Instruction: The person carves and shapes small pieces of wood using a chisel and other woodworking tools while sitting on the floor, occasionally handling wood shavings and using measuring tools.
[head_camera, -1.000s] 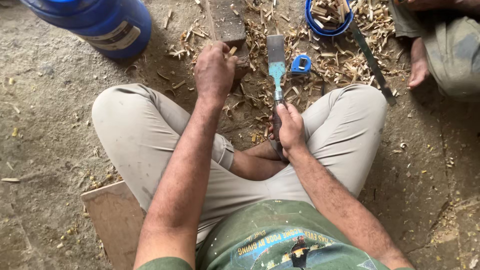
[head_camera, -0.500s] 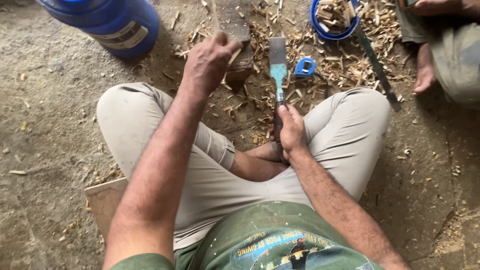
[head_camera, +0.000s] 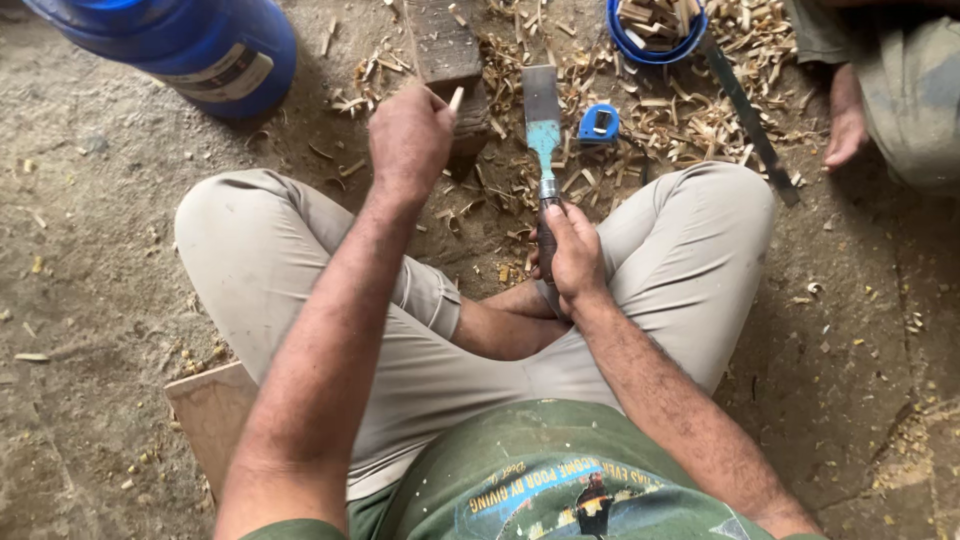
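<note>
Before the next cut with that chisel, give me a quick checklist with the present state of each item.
1. Right hand gripping chisel handle: ok.
2. Left hand holding the thin wood stick: ok.
3. Left hand apart from the chisel blade: ok.
4. Wood block in front, free to work on: ok.
5. Other person's foot away from the blade: ok.
6. Blade edge sharp: cannot tell.

Rough woodworking workshop, floor-level. Bare dirt and concrete floor (head_camera: 100, 250) littered with wood shavings (head_camera: 690, 120), a broad chisel (head_camera: 543, 130), a long saw blade (head_camera: 745, 110), a blue bowl of wood offcuts (head_camera: 655, 25), a chopping block (head_camera: 445, 50).
</note>
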